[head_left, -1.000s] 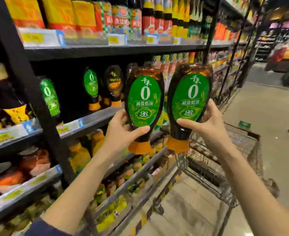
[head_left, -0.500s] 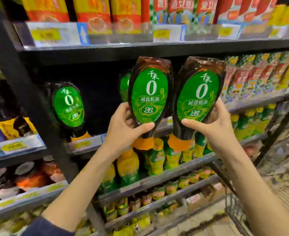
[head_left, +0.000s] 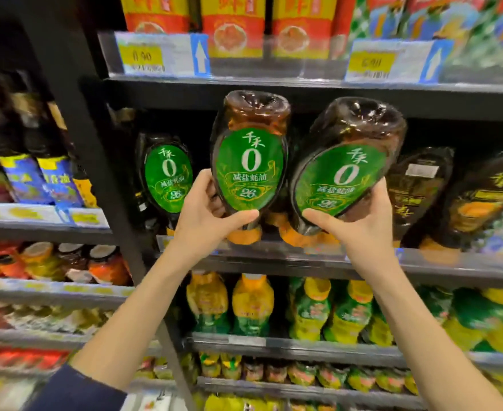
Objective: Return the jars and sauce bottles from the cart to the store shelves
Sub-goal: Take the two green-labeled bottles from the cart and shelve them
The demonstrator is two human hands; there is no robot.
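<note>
I hold two dark sauce bottles with green oval labels, caps down. My left hand point(head_left: 207, 216) grips the left sauce bottle point(head_left: 250, 161) near its orange cap, upright. My right hand point(head_left: 360, 223) grips the right sauce bottle point(head_left: 345, 170), which tilts to the right. Both are raised in front of the middle shelf point(head_left: 274, 256). A matching green-label bottle point(head_left: 167, 176) stands on that shelf, just left of my left hand. The cart is out of view.
Darker bottles with gold labels point(head_left: 416, 191) stand on the same shelf to the right. The upper shelf point(head_left: 303, 87) is close above the held bottles' bases. A black upright post point(head_left: 96, 173) divides the bays at the left. Green and yellow bottles point(head_left: 309, 310) fill the shelf below.
The view has swung left from the aisle and cart onto the shelves. Both hands have carried their bottles closer to the middle shelf, and the right bottle now tilts more.
</note>
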